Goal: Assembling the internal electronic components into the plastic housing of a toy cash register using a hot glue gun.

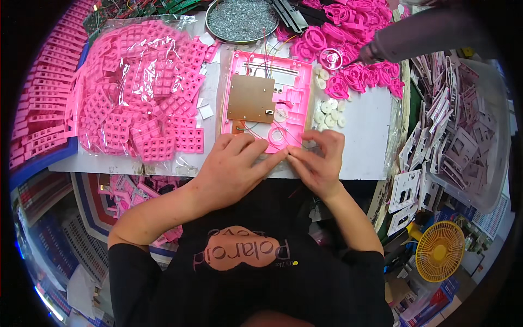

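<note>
The pink plastic housing point(267, 101) lies flat and open-side up on the white surface point(362, 139), directly ahead of the person, with a brown circuit board point(250, 98) seated in it and thin wires point(261, 128) running toward its near edge. In the head view both hands meet at that near edge: the left hand point(234, 166) lies palm down, its fingers pressed on the rim, probably steadying the housing, while the right hand point(318, 161) pinches something small beside a pink ring point(278, 136). What that grip holds is hidden by the fingertips. The left grip is flat, closed on nothing. Small white discs point(329, 109) sit just right of the housing, within easy reach. A clear bag of pink keypad pieces point(136, 87) lies left, pink wheels point(354, 71) and a tray of metal screws point(242, 19) behind. A grey sleeve point(425, 32) enters top right, its hand cut off.
</note>
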Demonstrator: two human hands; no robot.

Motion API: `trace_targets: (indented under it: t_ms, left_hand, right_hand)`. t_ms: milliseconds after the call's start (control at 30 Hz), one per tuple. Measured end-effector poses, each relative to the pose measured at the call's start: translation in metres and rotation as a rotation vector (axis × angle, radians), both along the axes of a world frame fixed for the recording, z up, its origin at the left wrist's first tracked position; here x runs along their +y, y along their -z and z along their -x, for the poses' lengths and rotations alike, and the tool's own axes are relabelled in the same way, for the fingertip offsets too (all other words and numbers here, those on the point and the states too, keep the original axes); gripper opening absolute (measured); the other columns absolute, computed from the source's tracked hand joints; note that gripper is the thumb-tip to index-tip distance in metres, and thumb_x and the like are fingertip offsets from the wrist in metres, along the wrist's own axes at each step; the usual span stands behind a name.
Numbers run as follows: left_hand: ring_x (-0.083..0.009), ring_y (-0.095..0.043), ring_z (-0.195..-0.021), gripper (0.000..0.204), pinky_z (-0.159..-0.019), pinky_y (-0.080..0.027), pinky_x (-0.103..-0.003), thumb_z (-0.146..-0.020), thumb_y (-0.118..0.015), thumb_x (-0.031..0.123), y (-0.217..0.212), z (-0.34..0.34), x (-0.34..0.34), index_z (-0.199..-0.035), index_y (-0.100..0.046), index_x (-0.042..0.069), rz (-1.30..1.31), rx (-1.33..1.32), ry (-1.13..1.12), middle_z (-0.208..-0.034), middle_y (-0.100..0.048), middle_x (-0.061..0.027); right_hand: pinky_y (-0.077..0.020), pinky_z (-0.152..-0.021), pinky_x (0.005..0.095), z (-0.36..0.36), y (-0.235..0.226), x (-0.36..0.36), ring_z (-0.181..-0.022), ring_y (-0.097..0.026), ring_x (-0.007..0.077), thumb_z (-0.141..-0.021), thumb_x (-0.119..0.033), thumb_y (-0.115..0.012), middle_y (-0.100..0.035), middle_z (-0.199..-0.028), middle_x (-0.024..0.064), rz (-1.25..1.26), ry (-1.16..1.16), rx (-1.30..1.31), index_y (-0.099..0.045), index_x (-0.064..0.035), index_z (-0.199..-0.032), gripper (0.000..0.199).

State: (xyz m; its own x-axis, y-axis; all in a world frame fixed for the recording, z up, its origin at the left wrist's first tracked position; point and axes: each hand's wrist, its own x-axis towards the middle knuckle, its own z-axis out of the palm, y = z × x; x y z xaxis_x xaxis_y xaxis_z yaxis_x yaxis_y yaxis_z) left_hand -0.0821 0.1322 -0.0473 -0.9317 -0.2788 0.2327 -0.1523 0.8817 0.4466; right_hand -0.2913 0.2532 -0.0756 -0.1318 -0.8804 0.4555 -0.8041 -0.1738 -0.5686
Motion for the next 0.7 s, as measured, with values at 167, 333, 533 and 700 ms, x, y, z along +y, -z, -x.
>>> trace_targets:
  t_ms: [167,333,533,700]
  left_hand:
    - [-0.0223,-0.054,-0.098,0.052,-0.083,-0.042,-0.039,-0.081,-0.066,0.021,-0.004,0.006,0.004,-0.132,-0.062,0.012,0.186,-0.087,0.026,-0.104,-0.056,-0.0038]
    - [-0.0219,-0.055,-0.094,0.047,-0.08,-0.043,-0.036,-0.084,-0.059,0.02,-0.008,0.005,0.001,-0.129,-0.062,0.007,0.318,-0.101,0.086,-0.103,-0.057,-0.0058]
    - [-0.0248,-0.055,-0.097,0.048,-0.083,-0.043,-0.04,-0.082,-0.064,0.02,0.003,0.005,0.003,-0.128,-0.062,0.009,0.176,0.011,0.041,-0.107,-0.057,-0.0086]
    - [-0.0269,-0.056,-0.099,0.049,-0.084,-0.044,-0.041,-0.08,-0.069,0.018,-0.002,0.002,0.001,-0.128,-0.061,0.01,0.015,-0.036,0.049,-0.107,-0.058,-0.0094]
  right_hand:
    - [-0.0435,-0.078,0.0382,-0.007,-0.029,0.018,-0.096,-0.051,0.0294,-0.078,-0.01,-0.076,-0.063,-0.123,0.0058,-0.139,-0.031,0.444,-0.072,-0.0091,-0.115,0.037]
    - [-0.0477,-0.075,0.0407,0.002,-0.078,-0.029,-0.102,-0.055,0.03,-0.083,-0.011,-0.066,-0.062,-0.125,0.01,-0.413,-0.259,0.493,-0.072,-0.0035,-0.096,0.016]
    - [-0.0536,-0.066,0.05,0.013,-0.058,-0.139,-0.069,-0.067,0.0404,-0.086,-0.019,-0.064,-0.068,-0.075,0.0203,-0.462,0.082,0.124,-0.071,0.0007,-0.079,0.022]
    - [-0.0552,-0.069,0.0501,-0.002,-0.05,-0.158,-0.072,-0.069,0.0403,-0.083,-0.023,-0.067,-0.068,-0.075,0.0234,-0.54,0.195,0.175,-0.072,0.0014,-0.077,0.026]
